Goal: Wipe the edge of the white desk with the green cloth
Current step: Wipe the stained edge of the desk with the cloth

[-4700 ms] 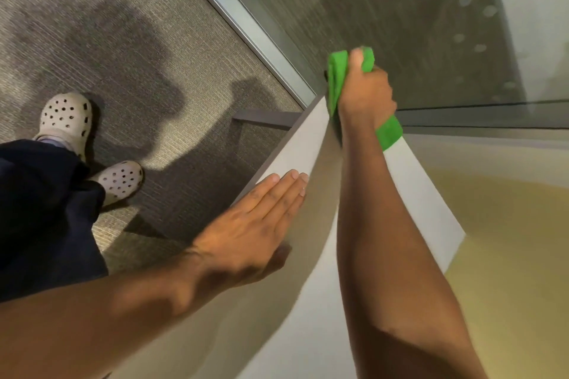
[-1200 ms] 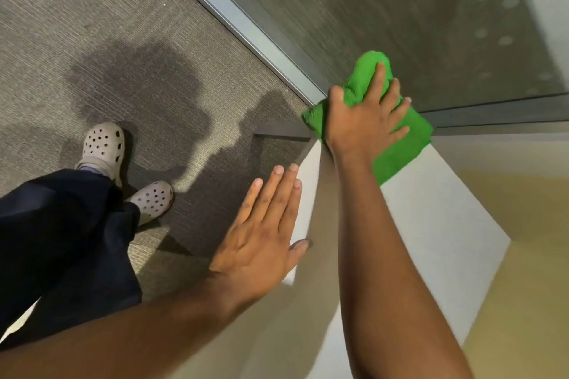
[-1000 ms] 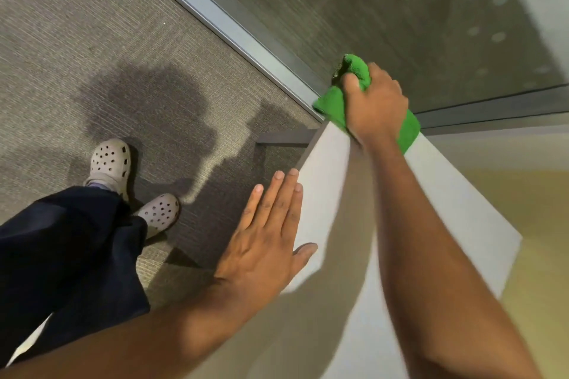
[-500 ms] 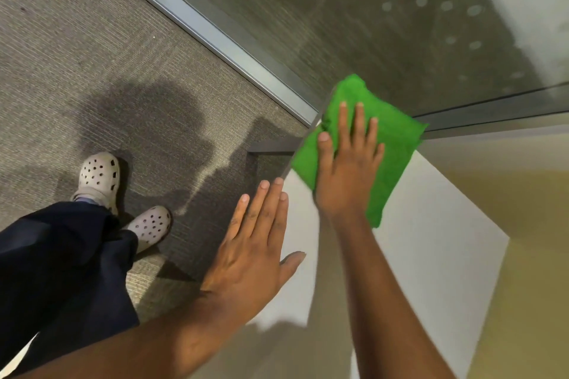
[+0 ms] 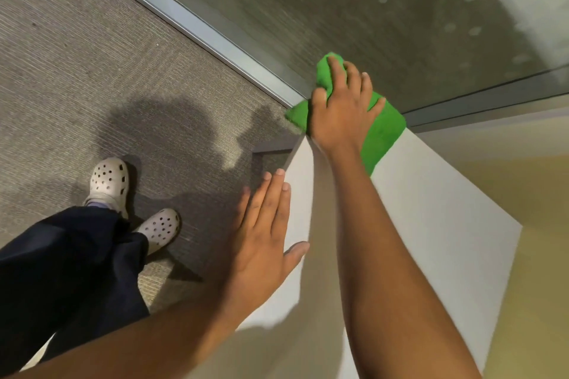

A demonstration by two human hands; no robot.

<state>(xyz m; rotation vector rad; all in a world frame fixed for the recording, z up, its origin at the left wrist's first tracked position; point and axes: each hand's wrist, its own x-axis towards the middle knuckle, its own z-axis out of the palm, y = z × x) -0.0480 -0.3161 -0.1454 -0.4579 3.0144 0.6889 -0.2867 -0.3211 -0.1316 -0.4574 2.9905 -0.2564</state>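
The white desk (image 5: 431,224) runs from the bottom of the view up to a far corner beside a glass wall. My right hand (image 5: 341,111) presses the green cloth (image 5: 383,132) onto that far corner, fingers curled over its bunched top. The cloth hangs slightly over the desk's left edge and far end. My left hand (image 5: 264,243) lies flat and empty on the desk's left edge, fingers together and pointing away, thumb out on the top.
A glass wall with a grey metal frame (image 5: 212,37) stands right behind the desk's far end. Grey carpet (image 5: 92,71) lies to the left, with my dark trousers (image 5: 67,271) and pale perforated clogs (image 5: 109,181). A tan surface (image 5: 538,286) borders the desk's right side.
My right hand has pushed the cloth from a spread-flat position nearer me back to the far corner, bunching it against the glass. My left hand has stayed flat on the edge.
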